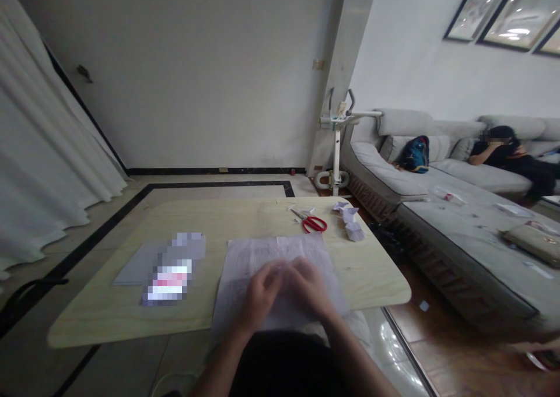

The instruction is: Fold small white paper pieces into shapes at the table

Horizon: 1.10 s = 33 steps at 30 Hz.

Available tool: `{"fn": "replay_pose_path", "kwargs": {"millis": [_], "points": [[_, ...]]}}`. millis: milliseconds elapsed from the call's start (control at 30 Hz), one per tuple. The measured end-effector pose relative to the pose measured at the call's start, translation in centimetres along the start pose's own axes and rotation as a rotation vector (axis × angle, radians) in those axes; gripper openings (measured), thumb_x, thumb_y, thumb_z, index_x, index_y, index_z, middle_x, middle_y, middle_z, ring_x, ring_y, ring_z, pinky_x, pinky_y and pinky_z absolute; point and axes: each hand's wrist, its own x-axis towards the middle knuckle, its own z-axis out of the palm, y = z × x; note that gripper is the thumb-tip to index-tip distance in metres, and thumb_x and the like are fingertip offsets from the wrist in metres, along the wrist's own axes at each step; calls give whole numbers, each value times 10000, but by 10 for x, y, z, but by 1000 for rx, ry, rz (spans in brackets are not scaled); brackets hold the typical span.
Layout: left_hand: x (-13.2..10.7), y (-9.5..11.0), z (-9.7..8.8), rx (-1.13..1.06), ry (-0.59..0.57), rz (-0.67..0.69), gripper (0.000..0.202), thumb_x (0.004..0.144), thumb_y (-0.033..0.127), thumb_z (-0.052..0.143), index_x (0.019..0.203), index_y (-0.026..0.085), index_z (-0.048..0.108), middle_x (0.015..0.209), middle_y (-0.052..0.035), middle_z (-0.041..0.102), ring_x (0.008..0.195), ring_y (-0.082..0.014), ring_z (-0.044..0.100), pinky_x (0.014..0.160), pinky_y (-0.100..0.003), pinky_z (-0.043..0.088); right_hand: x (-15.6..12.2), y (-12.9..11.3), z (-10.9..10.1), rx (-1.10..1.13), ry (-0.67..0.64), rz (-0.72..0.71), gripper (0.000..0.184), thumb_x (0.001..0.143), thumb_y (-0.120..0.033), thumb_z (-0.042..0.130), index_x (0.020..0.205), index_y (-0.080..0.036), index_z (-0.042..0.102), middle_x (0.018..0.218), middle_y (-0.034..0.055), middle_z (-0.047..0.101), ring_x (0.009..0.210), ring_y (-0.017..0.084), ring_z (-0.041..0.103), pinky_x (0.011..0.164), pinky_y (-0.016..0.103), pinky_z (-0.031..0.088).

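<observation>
A large white sheet of paper (271, 254) lies on the pale wooden table (219, 222) right in front of me. Both my hands rest together on its near part. My left hand (258, 295) and my right hand (312, 289) have their fingers curled and pressed against each other on the paper. Whether they pinch the sheet or something small is hidden by the fingers and blur. Red-handled scissors (311, 222) lie beyond the sheet, and folded white paper pieces (350, 221) sit near the table's right edge.
Grey sheets with a blurred-out patch (168, 263) lie to the left on the table. A grey sofa (459, 210) stands to the right, with a blue bag (415, 154) and a person lying on it (511, 155). An exercise machine (336, 146) stands beyond the table. White curtains (39, 152) hang at left.
</observation>
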Motion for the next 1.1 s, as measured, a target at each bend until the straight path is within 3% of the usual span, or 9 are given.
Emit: {"fn": "replay_pose_path", "kwargs": {"millis": [300,567,800,1100], "points": [[-1,1,0,-29,-41,-3,304,861,380,581,1102,197,620,1018,-77,714,921,-223,670,726,-276,528,0,4,3,53,57,-20,141,817,-351,609,884,-233,571,715,-10,571,635,160,528,560,260,445],[-3,4,-1,-48,-29,-35,305,864,361,575,1105,176,594,941,-68,713,870,-212,671,720,-274,518,2,3,0,-4,37,-56,179,812,-376,608,853,-202,615,673,-11,574,636,155,536,567,254,432],[-3,4,0,-42,2,-49,305,867,371,556,1109,189,596,977,-71,720,909,-225,677,772,-311,524,1,0,3,-37,60,-62,141,838,-312,567,873,-186,619,662,-6,580,644,153,543,569,248,429],[1,-2,0,105,87,70,242,890,335,501,1042,202,634,1029,-72,707,998,-231,644,895,-350,480,-1,8,9,-147,100,-89,158,821,-216,523,956,-185,601,637,-32,537,564,126,481,512,227,374]]}}
